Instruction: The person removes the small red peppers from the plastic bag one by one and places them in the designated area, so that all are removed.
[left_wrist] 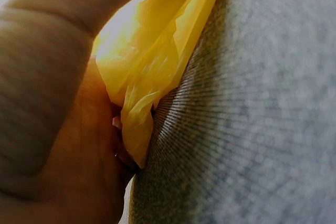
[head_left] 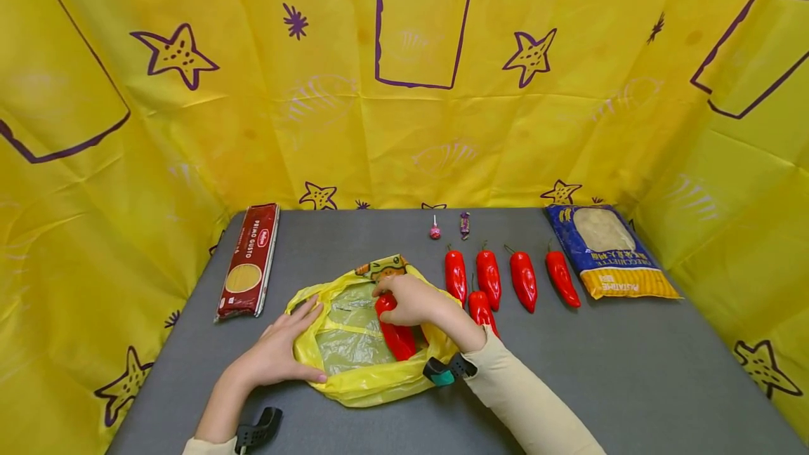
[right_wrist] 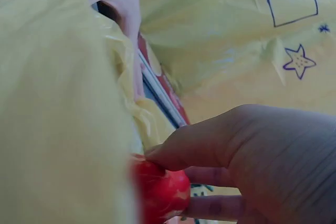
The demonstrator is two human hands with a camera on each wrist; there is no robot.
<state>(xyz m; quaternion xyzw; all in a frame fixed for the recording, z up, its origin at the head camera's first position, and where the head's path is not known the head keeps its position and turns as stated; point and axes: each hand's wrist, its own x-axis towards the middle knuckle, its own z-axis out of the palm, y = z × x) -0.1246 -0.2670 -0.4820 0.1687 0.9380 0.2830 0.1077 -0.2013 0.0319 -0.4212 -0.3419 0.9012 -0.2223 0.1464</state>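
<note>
A yellow plastic bag (head_left: 354, 364) lies open on the grey table (head_left: 632, 371), near its front edge. My left hand (head_left: 287, 350) holds the bag's left rim, fingers above and thumb below; the left wrist view shows the bag's fold (left_wrist: 152, 61) tucked against my left hand (left_wrist: 63, 129). My right hand (head_left: 395, 304) reaches into the bag's mouth and grips a red pepper (head_left: 398, 339). In the right wrist view my fingers (right_wrist: 199, 150) curl round that red pepper (right_wrist: 160, 192) beside the bag (right_wrist: 58, 103). Several more red peppers (head_left: 489, 278) lie in a row just right of the bag.
A spaghetti pack (head_left: 248, 260) lies at the left of the table and a blue pasta bag (head_left: 607, 250) at the back right. A lollipop (head_left: 435, 230) and a wrapped candy (head_left: 465, 225) sit at the back edge. Yellow star-printed cloth (head_left: 404, 125) walls in three sides.
</note>
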